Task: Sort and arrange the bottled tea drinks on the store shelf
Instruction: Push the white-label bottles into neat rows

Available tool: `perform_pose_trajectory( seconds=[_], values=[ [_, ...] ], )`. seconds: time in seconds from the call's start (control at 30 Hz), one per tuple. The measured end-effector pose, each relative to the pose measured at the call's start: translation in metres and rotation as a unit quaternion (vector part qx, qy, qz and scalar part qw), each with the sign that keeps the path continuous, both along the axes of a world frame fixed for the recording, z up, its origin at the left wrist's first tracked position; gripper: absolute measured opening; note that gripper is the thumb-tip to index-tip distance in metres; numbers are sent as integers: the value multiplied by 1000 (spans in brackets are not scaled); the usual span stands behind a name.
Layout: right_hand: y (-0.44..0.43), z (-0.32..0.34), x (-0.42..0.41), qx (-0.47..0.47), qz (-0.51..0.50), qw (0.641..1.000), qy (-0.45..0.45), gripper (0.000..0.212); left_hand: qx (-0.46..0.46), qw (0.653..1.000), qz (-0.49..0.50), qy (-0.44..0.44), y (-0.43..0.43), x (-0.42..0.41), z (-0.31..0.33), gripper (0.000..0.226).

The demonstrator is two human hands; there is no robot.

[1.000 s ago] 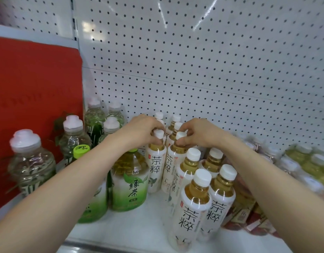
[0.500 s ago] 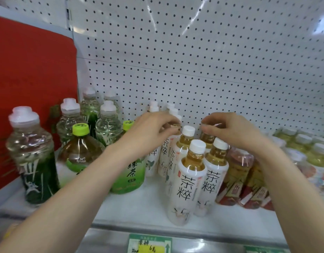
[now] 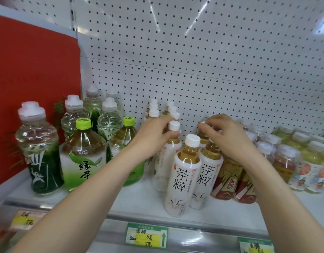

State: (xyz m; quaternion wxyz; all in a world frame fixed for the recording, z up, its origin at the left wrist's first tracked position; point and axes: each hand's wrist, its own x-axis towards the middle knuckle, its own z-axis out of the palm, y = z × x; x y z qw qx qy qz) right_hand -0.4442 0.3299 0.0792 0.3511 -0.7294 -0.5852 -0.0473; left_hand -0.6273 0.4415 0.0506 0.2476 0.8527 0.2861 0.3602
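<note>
Two bare hands meet over a cluster of bottled tea at the middle of a white metal store shelf (image 3: pixel 139 199). The left hand (image 3: pixel 154 133), forearm reaching in from the lower left, clasps thumb and curled fingers round the amber neck of a slim white-labelled tea bottle (image 3: pixel 164 165), just under its white screw cap. The bottle stands upright in the second rank of its row. The right hand (image 3: pixel 228 137), wrist bent and knuckles up, curls its fingertips (image 3: pixel 202 127) over the cap of a neighbouring amber tea bottle (image 3: pixel 203 139), pinching it from above; most of that bottle is hidden. In front of them stand two matching white-labelled bottles (image 3: pixel 184 177), side by side and touching, at the shelf's front edge. More white caps (image 3: pixel 154 111) file back toward the white perforated back panel (image 3: pixel 194 52). To the left are two round green tea bottles with lime-green caps (image 3: pixel 82 161) and several clear bottles with dark green labels (image 3: pixel 40 161), backed by a red side panel (image 3: pixel 30 79). To the right, under the right forearm, stand red-and-gold labelled bottles (image 3: pixel 228 181), then reddish drinks with white caps (image 3: pixel 285 161) and pale yellow ones (image 3: pixel 311 172). A green-and-yellow price tag (image 3: pixel 146 236) sits on the shelf's front rail.
</note>
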Motion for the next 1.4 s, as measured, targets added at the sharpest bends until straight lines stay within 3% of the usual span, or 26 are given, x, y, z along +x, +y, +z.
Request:
perform_pose_trajectory(
  seconds=[0.27,0.43,0.6,0.77,0.87,0.97,1.07,1.17,1.4],
  values=[
    [9,-12,-6,-7,-14,999,-34,18,48,997,61,3,8,-24,-1,42],
    [8,-15,-5,12,-12,1000,-24,13,196,965,171,-10,13,-48,-5,55],
    [7,-21,-8,42,-14,999,-21,12,66,977,199,36,14,-63,-20,61],
    [0,-27,-13,90,-41,993,67,44,73,975,206,31,14,-68,-18,46],
    [-2,-12,-9,29,-56,995,77,68,80,977,195,41,10,-72,-15,44],
    [7,18,-4,-92,-77,988,95,58,87,978,184,43,3,-74,-14,43],
    [22,41,-5,-194,-96,975,42,47,93,979,175,45,-4,-78,-14,45],
    [35,50,-9,-205,-83,975,6,34,96,980,165,48,-12,-82,-14,46],
    [51,39,-22,-167,56,982,64,26,106,982,155,31,-22,-92,-14,37]
  ],
)
